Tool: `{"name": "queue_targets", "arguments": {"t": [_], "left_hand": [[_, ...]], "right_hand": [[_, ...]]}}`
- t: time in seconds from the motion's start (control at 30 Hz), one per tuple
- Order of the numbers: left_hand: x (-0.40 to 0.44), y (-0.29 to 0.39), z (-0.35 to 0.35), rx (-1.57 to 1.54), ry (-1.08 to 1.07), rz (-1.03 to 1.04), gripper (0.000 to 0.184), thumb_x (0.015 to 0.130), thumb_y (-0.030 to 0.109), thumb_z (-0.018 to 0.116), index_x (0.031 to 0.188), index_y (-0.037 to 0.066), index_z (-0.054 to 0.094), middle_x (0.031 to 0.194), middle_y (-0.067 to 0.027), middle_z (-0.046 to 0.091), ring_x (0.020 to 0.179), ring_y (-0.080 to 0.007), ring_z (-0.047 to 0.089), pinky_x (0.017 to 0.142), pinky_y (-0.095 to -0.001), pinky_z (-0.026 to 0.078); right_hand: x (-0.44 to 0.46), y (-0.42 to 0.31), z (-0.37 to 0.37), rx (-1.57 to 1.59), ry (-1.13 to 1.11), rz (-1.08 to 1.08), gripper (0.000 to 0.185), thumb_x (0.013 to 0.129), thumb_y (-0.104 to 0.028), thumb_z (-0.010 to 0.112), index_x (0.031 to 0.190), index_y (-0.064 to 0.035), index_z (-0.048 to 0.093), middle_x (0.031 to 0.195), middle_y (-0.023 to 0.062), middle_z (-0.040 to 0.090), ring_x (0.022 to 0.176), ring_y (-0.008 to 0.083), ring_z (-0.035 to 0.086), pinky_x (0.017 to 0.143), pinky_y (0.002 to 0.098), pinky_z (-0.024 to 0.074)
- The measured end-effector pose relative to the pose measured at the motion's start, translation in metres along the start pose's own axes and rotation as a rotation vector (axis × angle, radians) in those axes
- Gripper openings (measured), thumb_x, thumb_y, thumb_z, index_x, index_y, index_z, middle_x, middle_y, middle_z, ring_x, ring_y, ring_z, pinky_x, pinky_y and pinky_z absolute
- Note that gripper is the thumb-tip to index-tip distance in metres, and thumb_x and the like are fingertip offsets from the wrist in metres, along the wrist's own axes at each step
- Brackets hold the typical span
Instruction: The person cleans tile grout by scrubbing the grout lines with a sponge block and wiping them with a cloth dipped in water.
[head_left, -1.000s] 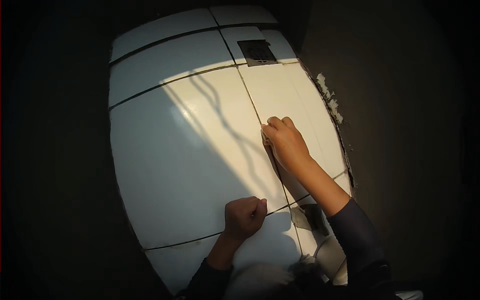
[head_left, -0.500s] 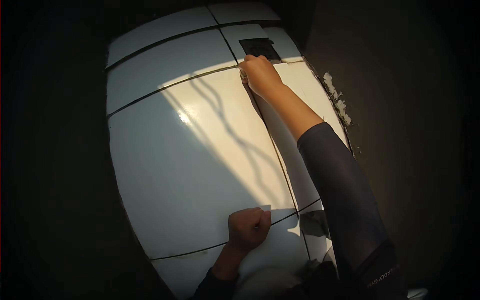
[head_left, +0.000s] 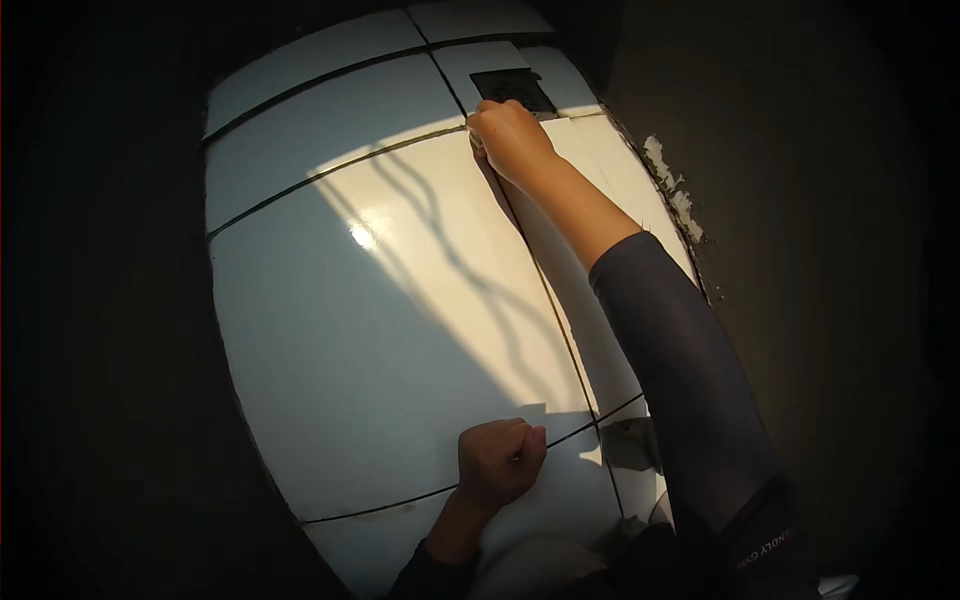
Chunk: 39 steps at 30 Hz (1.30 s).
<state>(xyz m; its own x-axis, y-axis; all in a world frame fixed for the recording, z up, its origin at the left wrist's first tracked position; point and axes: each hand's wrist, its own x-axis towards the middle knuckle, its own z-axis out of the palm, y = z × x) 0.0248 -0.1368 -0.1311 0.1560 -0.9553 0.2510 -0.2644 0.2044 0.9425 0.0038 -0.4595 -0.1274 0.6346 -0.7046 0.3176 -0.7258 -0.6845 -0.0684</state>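
Note:
My right hand [head_left: 510,140] is closed at the upper end of the long dark joint [head_left: 540,275] between white floor tiles [head_left: 330,330], close below a dark square drain cover [head_left: 510,88]. Its fingertips press together on something small and pale, too hidden to name. A dark sleeve covers most of the right arm. My left hand [head_left: 500,462] is a fist low in the frame, by the lower cross joint [head_left: 390,505]; whatever it may hold is hidden inside the fingers.
White flaky patches [head_left: 672,190] lie along the right edge of the tiles. A grey piece [head_left: 628,443] shows beside the right sleeve, partly hidden. Sunlight and wavy shadows cross the large tile. Dark surfaces border both sides.
My right hand has moved up along the joint, from mid-tile to near the drain cover, with most of that movement in the first half second. My left hand stays a fist in nearly the same place.

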Motion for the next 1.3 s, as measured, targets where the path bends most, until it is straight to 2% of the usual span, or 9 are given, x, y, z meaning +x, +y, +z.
{"name": "queue_targets", "arguments": {"t": [0.2,0.43,0.6,0.7,0.87,0.93,1.03,1.2,1.3], "left_hand": [[0.001,-0.002,-0.002,0.025,0.014,0.004,0.038,0.086,0.009,0.053,0.053,0.004,0.034,0.048,-0.0096,0.031,0.038,-0.0246,0.033,0.040,-0.0357,0.027],[0.000,0.000,0.000,0.020,0.019,0.021,0.038,0.086,0.008,0.053,0.053,0.004,0.034,0.047,-0.0095,0.032,0.038,-0.0246,0.033,0.040,-0.0358,0.027],[0.002,0.000,0.000,0.019,0.010,0.030,0.038,0.085,0.007,0.054,0.053,0.004,0.034,0.047,-0.0093,0.032,0.038,-0.0238,0.033,0.039,-0.0355,0.026],[0.001,-0.003,-0.003,0.038,0.010,0.029,0.037,0.084,0.008,0.055,0.053,0.005,0.036,0.048,-0.0091,0.034,0.038,-0.0244,0.036,0.039,-0.0354,0.028],[0.000,-0.004,-0.003,0.050,0.012,0.033,0.036,0.084,0.010,0.056,0.053,0.005,0.038,0.048,-0.0091,0.037,0.039,-0.0252,0.039,0.040,-0.0358,0.031],[-0.001,-0.003,-0.002,0.063,0.014,0.028,0.036,0.084,0.010,0.056,0.053,0.005,0.038,0.048,-0.0094,0.037,0.039,-0.0254,0.039,0.040,-0.0360,0.031],[0.000,-0.002,-0.003,0.062,0.006,0.028,0.036,0.084,0.010,0.056,0.053,0.005,0.038,0.048,-0.0096,0.037,0.039,-0.0255,0.039,0.040,-0.0362,0.031],[0.001,0.000,-0.002,0.040,0.016,0.019,0.039,0.086,0.009,0.053,0.054,0.004,0.033,0.047,-0.0090,0.031,0.038,-0.0236,0.033,0.040,-0.0356,0.026],[0.001,-0.001,-0.002,0.041,0.007,0.003,0.039,0.087,0.010,0.053,0.053,0.004,0.033,0.047,-0.0089,0.031,0.038,-0.0233,0.033,0.040,-0.0354,0.026]], "right_hand": [[-0.038,-0.004,-0.015,0.007,-0.053,-0.027,0.010,0.072,0.002,0.058,0.077,-0.0038,0.064,0.088,0.0086,0.061,0.084,0.0301,0.056,0.070,0.0352,0.0521],[-0.122,-0.024,-0.047,0.105,-0.120,0.011,0.027,0.068,0.003,0.065,0.094,-0.0021,0.066,0.098,0.0086,0.063,0.084,0.0279,0.056,0.074,0.0334,0.0499],[-0.036,-0.007,-0.014,0.069,-0.053,0.035,0.008,0.067,0.002,0.064,0.074,-0.0018,0.061,0.084,0.0102,0.060,0.078,0.0298,0.055,0.068,0.0368,0.0490],[-0.021,-0.004,-0.011,0.021,-0.028,0.000,0.006,0.070,-0.001,0.062,0.075,-0.0044,0.064,0.086,0.0093,0.059,0.083,0.0296,0.056,0.069,0.0362,0.0524],[-0.100,-0.019,-0.041,0.065,-0.112,-0.024,0.006,0.070,-0.001,0.062,0.075,-0.0031,0.063,0.087,0.0086,0.059,0.081,0.0281,0.054,0.069,0.0353,0.0529],[-0.138,-0.030,-0.054,0.072,-0.156,0.014,0.025,0.068,0.000,0.066,0.093,-0.0032,0.066,0.098,0.0086,0.061,0.084,0.0278,0.055,0.074,0.0347,0.0497],[-0.142,-0.031,-0.055,0.083,-0.167,0.020,0.028,0.067,0.001,0.065,0.094,-0.0033,0.066,0.100,0.0092,0.062,0.085,0.0276,0.055,0.075,0.0338,0.0498],[-0.050,-0.014,-0.027,-0.007,-0.122,0.013,0.009,0.070,0.003,0.060,0.076,-0.0025,0.064,0.088,0.0094,0.060,0.084,0.0297,0.056,0.070,0.0359,0.0539],[-0.011,-0.004,-0.009,0.017,-0.063,0.000,0.012,0.072,0.003,0.059,0.079,-0.0029,0.066,0.090,0.0103,0.061,0.087,0.0313,0.057,0.072,0.0370,0.0535]]}}
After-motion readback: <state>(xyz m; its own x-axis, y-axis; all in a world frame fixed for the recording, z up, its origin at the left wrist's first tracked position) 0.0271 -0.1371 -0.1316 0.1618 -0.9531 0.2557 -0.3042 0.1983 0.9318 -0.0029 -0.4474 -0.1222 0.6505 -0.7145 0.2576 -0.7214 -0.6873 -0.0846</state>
